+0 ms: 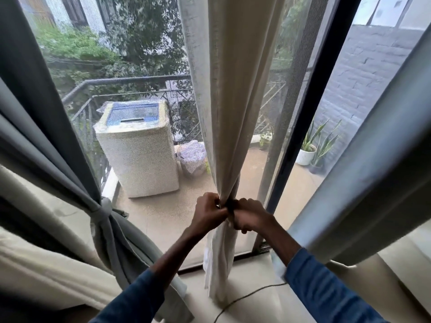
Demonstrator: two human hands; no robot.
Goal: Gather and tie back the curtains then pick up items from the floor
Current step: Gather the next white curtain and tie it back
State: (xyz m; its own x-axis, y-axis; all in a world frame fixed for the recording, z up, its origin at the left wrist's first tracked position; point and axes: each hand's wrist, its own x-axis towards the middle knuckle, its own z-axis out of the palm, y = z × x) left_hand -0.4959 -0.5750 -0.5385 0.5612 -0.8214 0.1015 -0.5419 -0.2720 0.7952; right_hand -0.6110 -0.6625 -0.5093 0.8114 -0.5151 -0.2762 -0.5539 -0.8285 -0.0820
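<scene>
A cream curtain hangs down the middle of the window and is bunched to a narrow waist. Both my hands meet at that waist. My left hand pinches a dark tie band from the left. My right hand grips the band and the bunched cloth from the right, fingers curled. Below the hands the cream cloth falls to the floor. At the left a grey curtain is held gathered by a grey tie. Another grey curtain hangs loose at the right.
A dark cord lies on the pale floor beside the cream curtain's foot. A black window frame stands right of the curtain. Outside on the balcony are a white washing machine, a filled bag and potted plants.
</scene>
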